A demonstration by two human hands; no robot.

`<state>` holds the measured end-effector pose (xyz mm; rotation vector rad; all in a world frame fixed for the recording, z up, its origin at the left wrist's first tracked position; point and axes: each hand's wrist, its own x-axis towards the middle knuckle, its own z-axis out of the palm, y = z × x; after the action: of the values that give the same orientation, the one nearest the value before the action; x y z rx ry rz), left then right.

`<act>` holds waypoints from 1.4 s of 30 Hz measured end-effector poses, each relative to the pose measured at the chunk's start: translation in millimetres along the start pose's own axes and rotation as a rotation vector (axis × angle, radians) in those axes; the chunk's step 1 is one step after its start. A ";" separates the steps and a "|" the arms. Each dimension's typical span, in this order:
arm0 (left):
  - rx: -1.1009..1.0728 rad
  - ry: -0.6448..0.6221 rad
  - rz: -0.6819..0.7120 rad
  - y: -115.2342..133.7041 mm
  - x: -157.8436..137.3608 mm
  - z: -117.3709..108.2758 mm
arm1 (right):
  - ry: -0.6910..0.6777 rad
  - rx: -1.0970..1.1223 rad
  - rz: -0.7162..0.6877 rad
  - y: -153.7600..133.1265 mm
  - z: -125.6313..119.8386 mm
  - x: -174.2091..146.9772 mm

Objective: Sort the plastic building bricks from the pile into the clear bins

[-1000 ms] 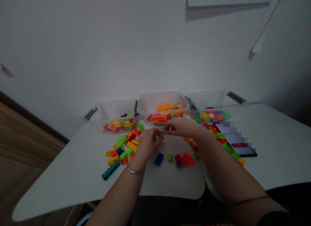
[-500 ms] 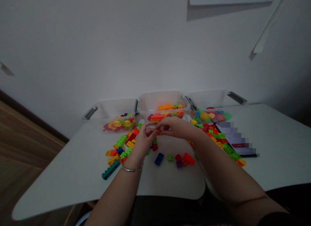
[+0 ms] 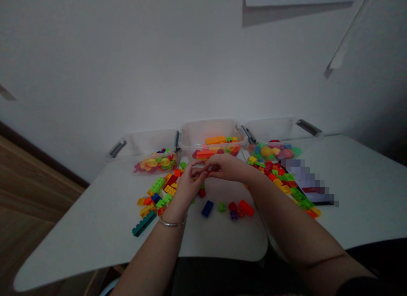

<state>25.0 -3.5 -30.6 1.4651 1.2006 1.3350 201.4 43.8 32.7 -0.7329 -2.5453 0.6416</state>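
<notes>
My left hand point(image 3: 188, 183), with a silver bangle on its wrist, meets my right hand point(image 3: 225, 165) at the fingertips over the middle of the table. Both are closed around a small red toy brick point(image 3: 208, 172), mostly covered by the fingers. Just below them, a red brick point(image 3: 202, 193) lies near a bit of green one. Closer to me are a dark blue brick point(image 3: 207, 208), a light green brick point(image 3: 221, 207), a purple brick point(image 3: 234, 215) and an orange-red brick point(image 3: 246, 208).
Three clear bins stand along the wall: left point(image 3: 149, 141), middle point(image 3: 213, 124) and right point(image 3: 273, 124), each holding colourful pieces. Loose bricks spread at left, with a long teal brick point(image 3: 143, 224), and at right, with green bricks point(image 3: 302, 198). A tablet point(image 3: 313, 196) lies further right.
The red brick shows less between my fingers, which have drawn slightly closer together. The view has shifted a little; the bricks on the table have stayed put.
</notes>
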 end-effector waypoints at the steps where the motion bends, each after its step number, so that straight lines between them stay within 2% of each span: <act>1: 0.027 0.000 0.016 1.6 -0.7 0.1 | 0.011 -0.018 -0.001 0.6 -2.2 -0.7; 5: 0.155 0.048 0.087 4.4 -2.9 -1.6 | 0.198 -0.073 0.048 5.7 -18.4 -7.8; 12: 0.196 0.123 0.119 -6.1 0.6 -5.2 | 0.771 -0.122 0.084 28.1 -49.6 -26.3; 15: 0.191 0.133 0.116 -6.1 0.9 -4.9 | 0.874 -0.151 0.111 38.5 -49.8 -26.9; 18: 0.208 0.148 0.105 -3.6 0.2 -4.5 | 0.868 -0.186 0.113 45.4 -41.8 -21.6; 22: 0.217 0.150 0.095 -1.2 -0.2 -4.5 | 0.789 -0.243 0.132 48.2 -28.2 -12.7; 29: 0.254 0.145 0.110 0.8 -0.9 -3.8 | 0.410 -0.629 0.251 37.0 -24.7 -10.0; 33: 0.347 0.127 0.127 -0.3 -0.2 -4.7 | 0.335 -0.664 0.274 31.1 -27.7 -12.0; 35: 0.448 0.116 0.146 -0.5 0.4 -6.1 | 0.329 -0.638 0.267 30.6 -28.8 -12.7; 38: 0.742 0.109 0.176 2.7 -0.1 -8.7 | 0.345 -0.573 0.253 30.7 -30.5 -13.3; 42: 1.097 0.139 0.108 11.7 -3.8 -10.7 | 0.381 -0.476 0.245 29.7 -32.8 -14.0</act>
<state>15.9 -10.2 -18.8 2.1962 2.1476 0.8278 240.0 68.4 39.9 -1.2097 -2.2776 -0.0538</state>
